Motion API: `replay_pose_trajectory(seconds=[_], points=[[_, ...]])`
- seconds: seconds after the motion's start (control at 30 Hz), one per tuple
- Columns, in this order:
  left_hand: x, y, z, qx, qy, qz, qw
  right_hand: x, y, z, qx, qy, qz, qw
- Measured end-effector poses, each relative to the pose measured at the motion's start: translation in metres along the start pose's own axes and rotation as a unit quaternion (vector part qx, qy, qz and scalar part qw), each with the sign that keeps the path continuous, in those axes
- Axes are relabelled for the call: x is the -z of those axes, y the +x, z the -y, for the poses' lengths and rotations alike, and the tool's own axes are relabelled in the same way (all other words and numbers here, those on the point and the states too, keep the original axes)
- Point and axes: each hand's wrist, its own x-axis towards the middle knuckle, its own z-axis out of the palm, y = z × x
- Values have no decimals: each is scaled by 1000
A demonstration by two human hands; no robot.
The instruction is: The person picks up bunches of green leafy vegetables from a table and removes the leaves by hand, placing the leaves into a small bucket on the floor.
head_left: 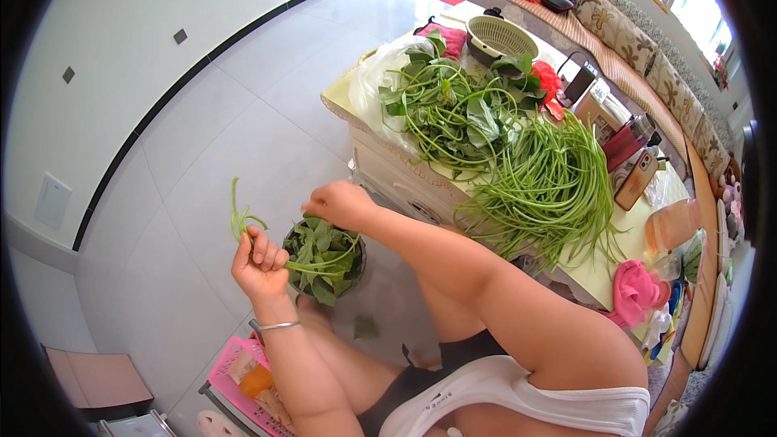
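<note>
Left hand (259,263) clenched on green stems (239,222), right hand (340,204) pinching leaves over the bowl (324,259); stripping underway, probably dropping trimmings next.

We cannot see the fingertips of the right hand (340,202); they curl away from us over the bowl (358,263). That bowl shows only a sliver of rim, the rest buried under leaves (320,255). The left hand (259,263) covers the middle of the stem (237,218) it grips. The pink basket (235,360) is cut off by our forearm and the lower edge.
</note>
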Motion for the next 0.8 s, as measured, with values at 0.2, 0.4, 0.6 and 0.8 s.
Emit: replay_pose_trajectory(seconds=[0.2,0.4,0.6,0.8], points=[[-2,10,5,-13,6,-31,999,44,-17,-26,27,337,-331,881],[-4,8,1,-39,-11,-59,997,150,-29,-51,-87,-108,-332,933],[-5,11,6,-30,-2,-42,999,245,-74,-114,-274,-464,-151,829],[-7,12,11,-28,4,-57,998,307,-108,-148,-193,-235,-283,910]])
